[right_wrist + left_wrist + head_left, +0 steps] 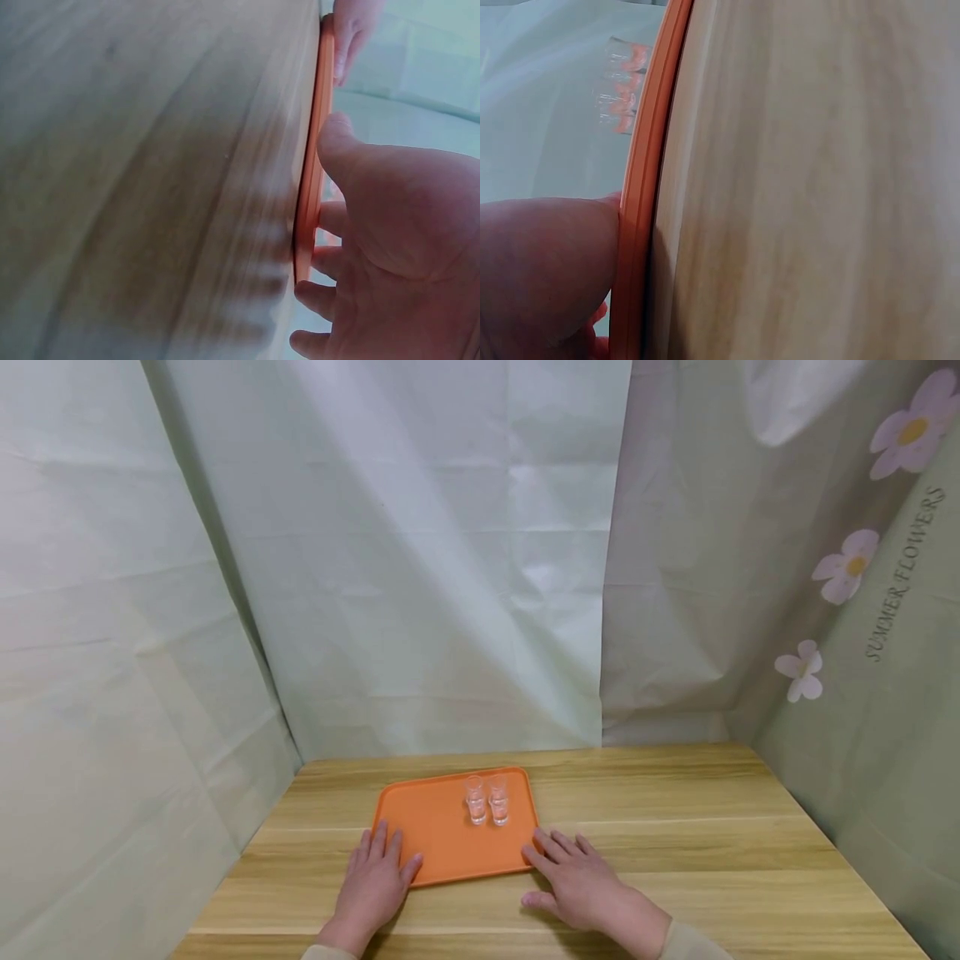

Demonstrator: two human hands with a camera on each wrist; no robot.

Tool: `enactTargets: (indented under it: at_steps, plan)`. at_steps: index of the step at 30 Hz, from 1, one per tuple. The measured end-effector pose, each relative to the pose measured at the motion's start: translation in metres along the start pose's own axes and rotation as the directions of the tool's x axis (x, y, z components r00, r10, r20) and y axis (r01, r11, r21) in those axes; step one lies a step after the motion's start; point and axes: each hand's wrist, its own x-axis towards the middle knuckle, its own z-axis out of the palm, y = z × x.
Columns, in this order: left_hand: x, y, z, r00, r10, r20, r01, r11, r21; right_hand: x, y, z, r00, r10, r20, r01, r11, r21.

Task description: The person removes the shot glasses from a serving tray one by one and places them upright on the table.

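Note:
An orange tray [431,835] lies on the wooden table, slightly angled. Several small clear shot glasses [487,802] stand close together on its right half, toward the back. My left hand [372,885] lies at the tray's front left corner, fingers extended along the left rim and thumb over the front edge. At the front right corner is my right hand [581,881], its fingers spread and fairly straight, fingertips right at the rim. In the right wrist view, the right thumb [339,139] reaches toward the tray's front edge [319,112]. Neither hand grips a glass.
The wooden table [675,843] extends to both sides of the tray and in front of it. Pale green curtains [450,568] hang behind the table and along both sides. The right curtain carries printed flowers [846,567] and lettering.

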Motion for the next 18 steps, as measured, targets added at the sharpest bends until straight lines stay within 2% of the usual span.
enactTargets:
  at_steps: [5, 10, 13, 18]
  plan:
    - [0.001, 0.001, 0.0, 1.0, 0.028, -0.013, -0.028, 1.0, 0.003, -0.002, 0.0, -0.002, 1.0, 0.001, 0.011, -0.001, 1.0, 0.004]
    - [0.002, 0.001, 0.002, 0.996, 0.07, -0.061, -0.072, 0.997, -0.024, -0.005, 0.002, -0.002, 1.0, 0.0, 0.005, 0.0, 1.0, 0.015]
    - [0.003, 0.0, 0.009, 0.989, 0.102, -0.109, -0.109, 0.992, -0.059, -0.008, 0.004, -0.001, 1.0, 0.0, -0.007, 0.0, 1.0, 0.01]
    - [0.007, -0.003, 0.024, 0.971, 0.153, -0.184, -0.166, 0.985, -0.054, -0.015, 0.006, 0.002, 1.0, -0.002, -0.021, 0.002, 1.0, -0.004]
